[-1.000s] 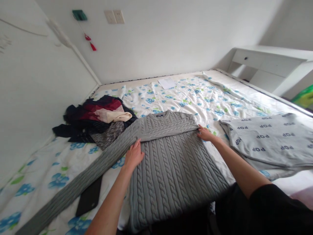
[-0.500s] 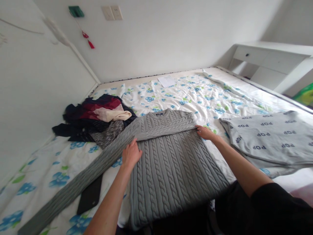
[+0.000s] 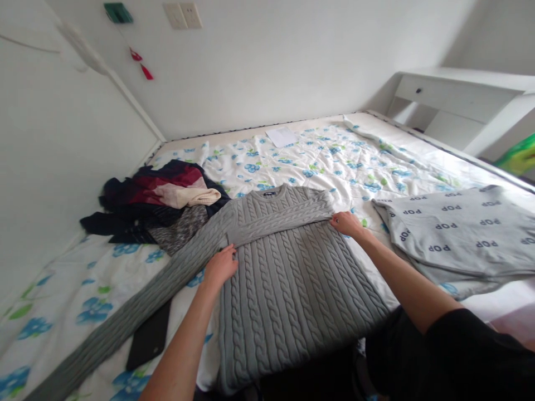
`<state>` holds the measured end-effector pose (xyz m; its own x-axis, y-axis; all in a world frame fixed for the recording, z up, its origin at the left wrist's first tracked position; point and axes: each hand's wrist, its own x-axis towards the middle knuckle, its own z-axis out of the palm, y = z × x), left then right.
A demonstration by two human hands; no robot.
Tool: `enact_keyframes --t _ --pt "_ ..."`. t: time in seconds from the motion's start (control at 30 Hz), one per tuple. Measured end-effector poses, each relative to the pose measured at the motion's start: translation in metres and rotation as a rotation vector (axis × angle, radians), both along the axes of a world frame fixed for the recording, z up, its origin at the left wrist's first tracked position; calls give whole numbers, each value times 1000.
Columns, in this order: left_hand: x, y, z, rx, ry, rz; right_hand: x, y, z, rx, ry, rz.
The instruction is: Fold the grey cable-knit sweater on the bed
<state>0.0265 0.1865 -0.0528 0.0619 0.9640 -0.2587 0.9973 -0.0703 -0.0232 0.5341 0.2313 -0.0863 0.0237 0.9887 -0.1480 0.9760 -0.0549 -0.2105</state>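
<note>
A grey cable-knit sweater (image 3: pixel 288 289) lies spread on the bed, its neckline pointing away from me. One sleeve is folded flat across the chest; the other stretches out to the lower left. My left hand (image 3: pixel 221 268) has its fingers curled at the cuff end of the folded sleeve, by the sweater's left side. At the opposite side, my right hand (image 3: pixel 346 224) pinches the folded edge below the shoulder. A dark flat device (image 3: pixel 149 337), perhaps a tablet or phone, is partly covered by the outstretched sleeve.
A heap of dark, maroon and cream clothes (image 3: pixel 167 186) sits at the left against the wall. At the right lies a grey garment printed POP (image 3: pixel 455 228). A white paper (image 3: pixel 282 137) rests at the bed's far side, and a white desk (image 3: pixel 451 100) stands beyond the right edge.
My view has shifted slightly, so most things appear a little further left. My left hand has moved slightly down at the cuff, while my right hand keeps its place on the sweater's edge.
</note>
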Motion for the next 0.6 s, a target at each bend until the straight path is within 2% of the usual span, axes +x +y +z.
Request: enact_keyframes --t 0.07,0.17,0.27,0.33,0.4,0.5,0.6 --pt "0 0 3 -13 6 38 -5 -2 -6 117 79 27" --pt "4 -1 6 -46 43 67 -8 -4 -23 247 201 142" --pt "8 -2 5 -54 59 55 -5 -1 -42 196 273 194" --pt "9 -3 3 -54 54 41 0 5 -50 171 331 160" --pt "9 -3 -1 -61 51 21 5 16 -55 179 381 51" --pt "6 -3 -9 -64 51 -11 14 43 -54 170 438 -227" --pt "2 -4 -18 -52 44 -33 17 74 -51 147 593 -494"
